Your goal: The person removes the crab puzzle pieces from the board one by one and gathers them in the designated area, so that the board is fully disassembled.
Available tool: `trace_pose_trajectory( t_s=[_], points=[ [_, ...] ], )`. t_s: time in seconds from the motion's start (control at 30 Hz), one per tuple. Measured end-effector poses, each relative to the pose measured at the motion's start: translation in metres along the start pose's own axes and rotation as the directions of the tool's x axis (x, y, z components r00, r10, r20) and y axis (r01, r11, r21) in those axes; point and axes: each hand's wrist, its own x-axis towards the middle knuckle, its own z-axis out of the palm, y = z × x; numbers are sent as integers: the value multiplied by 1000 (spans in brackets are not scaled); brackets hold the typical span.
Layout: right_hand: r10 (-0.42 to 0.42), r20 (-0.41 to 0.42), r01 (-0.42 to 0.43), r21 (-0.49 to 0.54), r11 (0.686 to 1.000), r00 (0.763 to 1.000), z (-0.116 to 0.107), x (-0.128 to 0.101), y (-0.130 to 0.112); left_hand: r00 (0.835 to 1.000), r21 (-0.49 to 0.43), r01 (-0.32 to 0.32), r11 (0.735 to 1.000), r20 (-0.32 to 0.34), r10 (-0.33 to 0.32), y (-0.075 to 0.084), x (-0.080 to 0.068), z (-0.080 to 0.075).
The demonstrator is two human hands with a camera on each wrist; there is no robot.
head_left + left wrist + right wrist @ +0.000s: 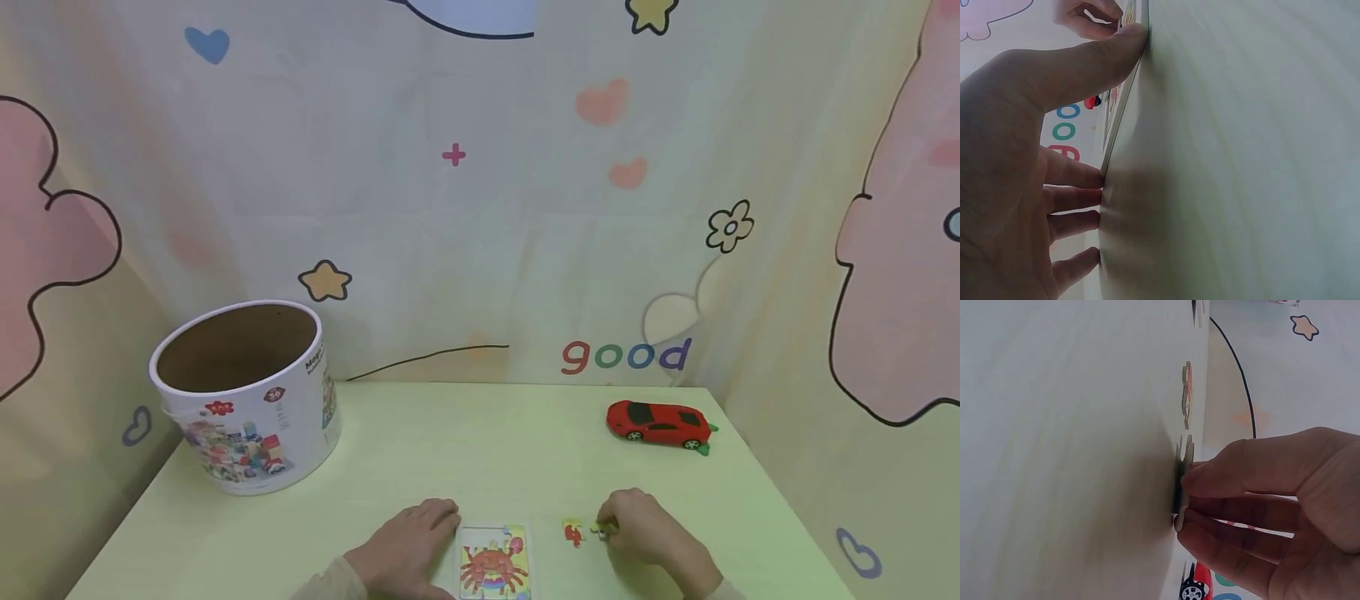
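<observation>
A small jigsaw puzzle of a red crab (493, 571) lies in a shallow white tray (474, 535) at the table's near edge; bare white shows at its upper left. My left hand (405, 543) rests along the tray's left side with fingers spread. In the left wrist view, its thumb (1107, 56) and index fingertip touch the tray's edge. To the right of the tray, my right hand (643, 529) pinches a puzzle piece (1186, 478) between thumb and fingers, just over the tabletop. Beside it lies a loose puzzle piece (573, 532) with red and yellow print.
A large white bucket (300, 425) with printed toy blocks stands at the back left. At the back right sits a red toy car (660, 423), with something green by its rear. A printed curtain (450, 225) hangs behind the pale table (435, 442).
</observation>
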Motion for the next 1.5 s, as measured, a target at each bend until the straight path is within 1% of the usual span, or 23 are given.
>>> trace_pose_trajectory(
  t_s=[0.23, 0.43, 0.6, 0.8, 0.83, 0.97, 1.13, 1.23, 1.33, 1.5],
  points=[
    [1, -18, -1, -6, 1000, 1000, 1, -1, -1, 1000, 5, 7, 1000, 6, -7, 1, 0, 0],
    [18, 19, -19, 26, 999, 1000, -1, 0, -2, 1000, -4, 11, 1000, 9, -11, 3, -1, -2],
    [22, 20, -23, 32, 999, 1000, 0, 1, -2, 1000, -5, 6, 1000, 2, -6, 2, -2, -2],
    [-24, -9, 24, -5, 1000, 1000, 3, 3, -1, 1000, -4, 21, 1000, 1, -21, 1, -4, -1],
    [-26, -6, 26, 6, 1000, 1000, 3, 3, -1, 1000, -4, 20, 1000, 1, -20, 1, -4, -1],
    [-7, 8, 7, 18, 1000, 1000, 1, 2, 0, 1000, 0, 9, 1000, 2, -9, 2, -3, -2],
    [-9, -3, 9, 2, 1000, 1000, -2, 3, 0, 1000, 4, 14, 1000, -2, -14, 4, 0, -4],
    [1, 4, -1, 0, 1000, 1000, -1, 4, 0, 1000, 10, 17, 1000, -6, -17, 4, 0, -3],
    [21, 5, -21, 5, 1000, 1000, -1, 5, -1, 1000, 18, 18, 1000, -15, -18, 4, 0, -2],
    [69, 17, -69, 37, 997, 997, 1, 5, -3, 1000, 18, 1, 1000, -25, -1, 3, -2, -1]
  ],
)
